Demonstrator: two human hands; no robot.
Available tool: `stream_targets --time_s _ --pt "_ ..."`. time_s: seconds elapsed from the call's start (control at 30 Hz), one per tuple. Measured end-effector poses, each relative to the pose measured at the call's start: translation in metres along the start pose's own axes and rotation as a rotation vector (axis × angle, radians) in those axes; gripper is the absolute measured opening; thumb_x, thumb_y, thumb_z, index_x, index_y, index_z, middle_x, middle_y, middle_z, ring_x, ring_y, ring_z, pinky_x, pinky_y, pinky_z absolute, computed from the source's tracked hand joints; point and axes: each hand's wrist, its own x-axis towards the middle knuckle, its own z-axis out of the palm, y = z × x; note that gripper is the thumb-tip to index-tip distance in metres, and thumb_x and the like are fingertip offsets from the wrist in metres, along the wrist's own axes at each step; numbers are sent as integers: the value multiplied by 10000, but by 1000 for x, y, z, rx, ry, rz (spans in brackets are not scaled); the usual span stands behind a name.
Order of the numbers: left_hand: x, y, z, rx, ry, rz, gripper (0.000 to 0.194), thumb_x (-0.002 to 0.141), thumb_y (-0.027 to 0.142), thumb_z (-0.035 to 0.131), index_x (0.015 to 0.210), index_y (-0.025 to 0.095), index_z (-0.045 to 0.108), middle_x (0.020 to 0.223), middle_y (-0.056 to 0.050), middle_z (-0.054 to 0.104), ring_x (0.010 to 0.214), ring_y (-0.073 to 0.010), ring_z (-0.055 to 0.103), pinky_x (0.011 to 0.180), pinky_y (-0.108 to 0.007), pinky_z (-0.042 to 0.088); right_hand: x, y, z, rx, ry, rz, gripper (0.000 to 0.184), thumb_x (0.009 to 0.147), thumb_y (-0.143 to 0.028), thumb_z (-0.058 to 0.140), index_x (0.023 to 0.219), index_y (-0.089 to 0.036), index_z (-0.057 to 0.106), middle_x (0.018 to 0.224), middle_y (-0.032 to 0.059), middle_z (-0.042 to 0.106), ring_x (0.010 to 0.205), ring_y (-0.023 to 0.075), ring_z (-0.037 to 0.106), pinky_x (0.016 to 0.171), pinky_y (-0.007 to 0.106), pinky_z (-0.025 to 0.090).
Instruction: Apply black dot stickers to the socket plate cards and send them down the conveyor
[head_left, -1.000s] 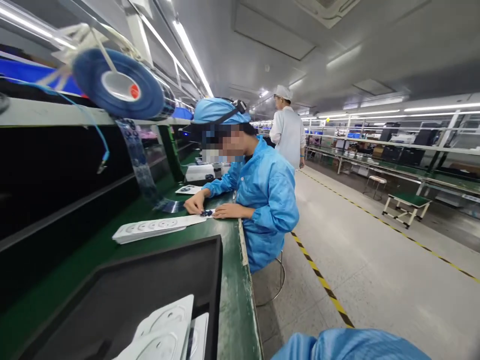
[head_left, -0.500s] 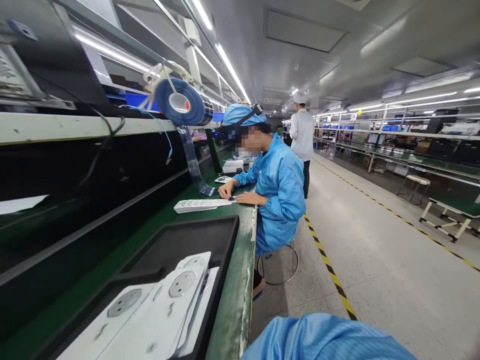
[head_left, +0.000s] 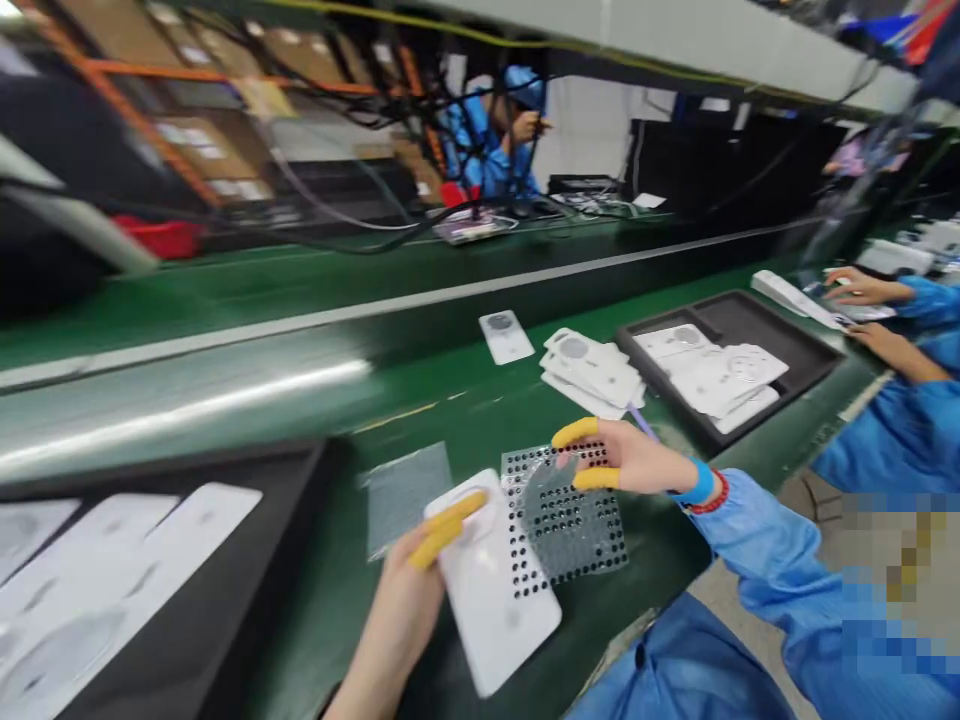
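A white panel (head_left: pixel 496 590) with a round recess near its top lies slanted in front of me. My left hand (head_left: pixel 409 580), with yellow finger cots, grips its upper left edge; two fingers rest on top, the others are hidden. Beside it, partly overlapping the panel, is a clear sheet dotted with small black rounds (head_left: pixel 570 520). My right hand (head_left: pixel 630 455), also in yellow finger cots, hovers at that sheet's upper right, its thumb and finger apart. I cannot tell whether its fingertips touch the sheet. A greyish clear sheet (head_left: pixel 409 490) lies left of the panel.
A black tray (head_left: pixel 300 540) with white panels stands at left, another black tray (head_left: pixel 806 355) at right. Stacked panels (head_left: pixel 592 370) and a single panel (head_left: pixel 506 337) lie further back. At far right, a co-worker's hands (head_left: pixel 874 290) work. A shelf edge (head_left: pixel 675 70) runs overhead.
My view has swung from the aisle and the co-worker on the right to the bench before me. Both my hands, the white panel and the dotted sheet now show.
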Motion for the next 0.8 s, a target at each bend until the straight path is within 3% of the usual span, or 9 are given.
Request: stream_targets --time_s 0.03,0.13,0.27,0.33,0.4,0.5,0.8 --pt "-5 -5 -3 -4 -27 4 463 567 526 854 801 135 767 846 -82 773 798 -267 707 735 -355 568 2 1 2 34 -58 25 387 849 -255 679 1206 -170 556 1044 60 689 750 111 678 694 260 592" --pt "-13 -18 3 40 -179 29 523 602 627 785 817 151 804 808 -105 785 790 -303 709 693 -367 561 4 4 9 -82 -108 47 338 862 -187 642 1193 -195 570 1127 75 663 851 136 675 778 310 595" --pt "-17 -30 9 116 -161 50 393 651 516 810 792 149 804 822 -106 781 828 -288 692 685 -316 527 3 9 33 -471 119 -134 192 892 -178 620 1078 -218 641 1179 96 631 1088 213 617 994 451 506" --pt "-19 -34 10 139 -159 61 365 692 501 783 805 154 798 785 -88 772 794 -270 686 691 -314 520 1 11 50 -519 202 -214 120 915 -201 604 1021 -213 660 1077 88 651 1004 201 636 919 405 544" --pt "-22 -34 11 156 -170 77 342 708 488 767 802 159 788 756 -70 760 733 -246 675 686 -318 520 -1 12 65 -485 187 -253 114 942 -218 567 1000 -204 664 966 69 660 895 174 649 790 326 577" --pt "-26 -30 14 191 -171 126 303 707 465 760 772 169 769 765 -57 744 709 -227 651 694 -317 516 -2 14 79 -448 143 -252 147 969 -217 520 995 -185 661 935 71 667 858 166 655 746 296 578" --pt "-31 -25 19 374 -113 292 421 798 509 644 542 176 624 570 -1 558 555 -144 446 541 -259 373 -2 8 77 -360 197 -164 95 936 -187 576 969 -193 665 931 58 670 831 148 663 737 280 575"
